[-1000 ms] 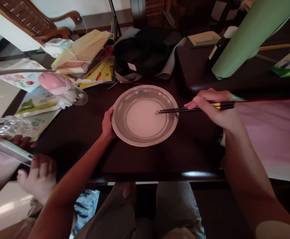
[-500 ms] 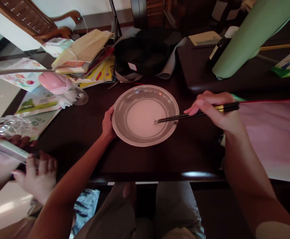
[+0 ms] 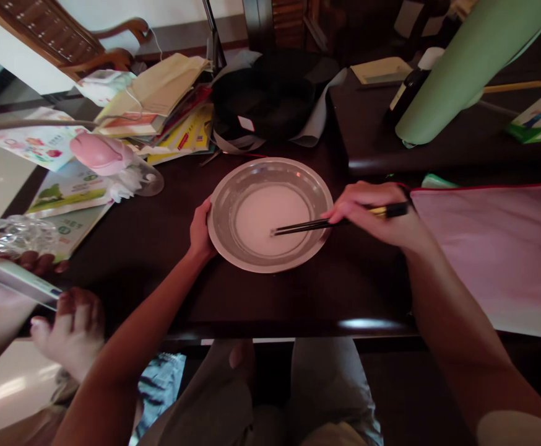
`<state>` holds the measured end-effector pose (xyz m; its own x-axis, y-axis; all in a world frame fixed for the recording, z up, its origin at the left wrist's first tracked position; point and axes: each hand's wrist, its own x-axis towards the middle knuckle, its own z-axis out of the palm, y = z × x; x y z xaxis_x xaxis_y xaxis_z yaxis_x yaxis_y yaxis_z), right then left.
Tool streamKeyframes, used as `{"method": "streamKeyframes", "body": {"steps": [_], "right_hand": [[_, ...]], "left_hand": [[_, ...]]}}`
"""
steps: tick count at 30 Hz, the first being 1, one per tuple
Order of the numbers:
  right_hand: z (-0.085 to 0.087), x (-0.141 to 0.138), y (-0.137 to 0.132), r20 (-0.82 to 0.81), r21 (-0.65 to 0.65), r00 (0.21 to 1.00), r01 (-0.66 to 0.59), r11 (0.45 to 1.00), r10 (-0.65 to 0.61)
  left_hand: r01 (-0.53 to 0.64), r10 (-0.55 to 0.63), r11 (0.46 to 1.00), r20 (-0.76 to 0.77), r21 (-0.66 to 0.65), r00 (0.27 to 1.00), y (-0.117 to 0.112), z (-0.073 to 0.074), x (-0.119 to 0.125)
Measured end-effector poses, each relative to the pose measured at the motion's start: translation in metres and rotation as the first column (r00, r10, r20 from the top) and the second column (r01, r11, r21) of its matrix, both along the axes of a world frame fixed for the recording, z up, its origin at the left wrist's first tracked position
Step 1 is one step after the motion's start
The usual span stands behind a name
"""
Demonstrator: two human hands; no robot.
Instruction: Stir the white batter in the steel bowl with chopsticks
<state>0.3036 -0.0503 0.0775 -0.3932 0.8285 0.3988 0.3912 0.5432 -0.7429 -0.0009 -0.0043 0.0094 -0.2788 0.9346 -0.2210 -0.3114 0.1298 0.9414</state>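
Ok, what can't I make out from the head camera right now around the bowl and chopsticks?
Head view, left hand: its fingers under the bowl rim, hidden by the bowl.
Head view, chopsticks: whether the tips reach the bottom, hidden by the opaque white liquid; the middle is covered by the right hand.
Head view, dark bottle: label too small, partly behind the green roll.
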Motion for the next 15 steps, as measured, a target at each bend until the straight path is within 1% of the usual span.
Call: {"method": "streamKeyframes", "body": {"steps": [1,2,3,5,7,8,9,11,13,14,15], "right_hand": [[-0.003,-0.004,0.002,0.035,0.02,0.998,-0.055,0.998,0.054],[-0.005,-0.007,0.004,0.066,0.048,0.995,-0.077,0.996,0.074],[-0.006,-0.007,0.005,0.082,0.08,0.995,-0.057,0.995,0.05],[-0.005,-0.001,0.006,0.064,0.118,0.994,0.08,0.99,-0.088],[0.0,0.009,0.003,0.012,0.086,0.978,0.206,0.975,-0.208],[0.002,0.012,0.002,-0.012,0.051,0.976,0.219,0.974,-0.219],[0.004,0.012,0.0,-0.03,0.01,0.981,0.192,0.981,-0.191],[0.004,0.006,-0.002,-0.034,-0.043,0.998,0.052,0.998,-0.054],[-0.001,-0.004,0.0,0.003,-0.027,0.998,-0.069,0.997,0.069],[-0.003,-0.007,0.002,0.034,-0.001,0.996,-0.085,0.996,0.085],[-0.005,-0.009,0.003,0.061,0.032,0.996,-0.065,0.997,0.063]], "left_hand": [[0.0,0.0,1.0,0.0,0.005,1.0,0.0,0.0,0.0],[-0.005,0.005,1.0,0.0,0.006,1.0,0.0,0.0,0.0],[-0.012,0.012,1.0,-0.001,0.003,1.0,0.0,0.0,0.0],[-0.031,0.031,1.0,-0.005,-0.007,1.0,0.0,0.0,0.0],[-0.03,0.03,0.999,-0.004,-0.016,1.0,0.0,0.001,0.001],[-0.024,0.024,1.0,-0.001,-0.018,1.0,0.0,0.002,0.001],[-0.02,0.02,1.0,0.002,-0.017,1.0,0.0,0.002,0.001],[-0.013,0.013,1.0,0.006,-0.017,1.0,0.0,0.003,0.002],[-0.007,0.007,1.0,0.001,-0.014,1.0,0.0,0.003,0.001],[-0.001,0.0,1.0,-0.003,-0.013,1.0,0.0,0.003,0.001],[0.005,-0.005,1.0,-0.007,-0.01,1.0,0.0,0.003,0.001]]}}
